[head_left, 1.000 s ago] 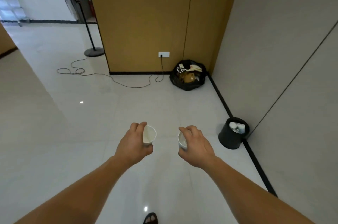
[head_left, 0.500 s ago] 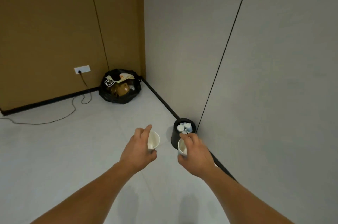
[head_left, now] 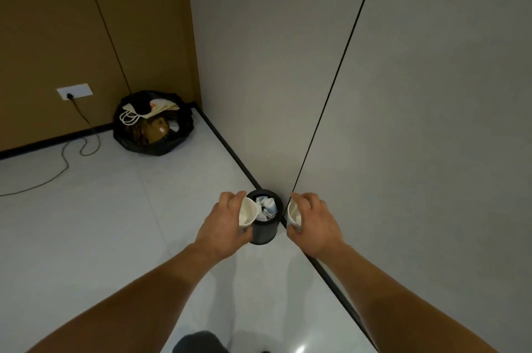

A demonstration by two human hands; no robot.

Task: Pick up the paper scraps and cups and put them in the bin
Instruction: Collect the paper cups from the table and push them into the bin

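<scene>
A small black bin [head_left: 266,233] stands on the floor against the grey wall, holding crumpled white and blue paper scraps [head_left: 267,206]. My left hand [head_left: 223,226] grips a white paper cup [head_left: 247,211], its mouth tipped toward the bin and overlapping the bin's left rim. My right hand [head_left: 315,223] grips a second white paper cup [head_left: 294,215] just right of the bin, its mouth facing left.
A black rubbish bag [head_left: 154,128] with paper bags and trash sits in the corner by the brown wall. A cable [head_left: 64,159] runs from a wall socket [head_left: 74,91] across the floor. The grey wall [head_left: 403,122] is close on the right.
The view has closed in on the bin. Both hands, each with its cup, have spread apart and now flank the bin, the left cup reaching over its rim.
</scene>
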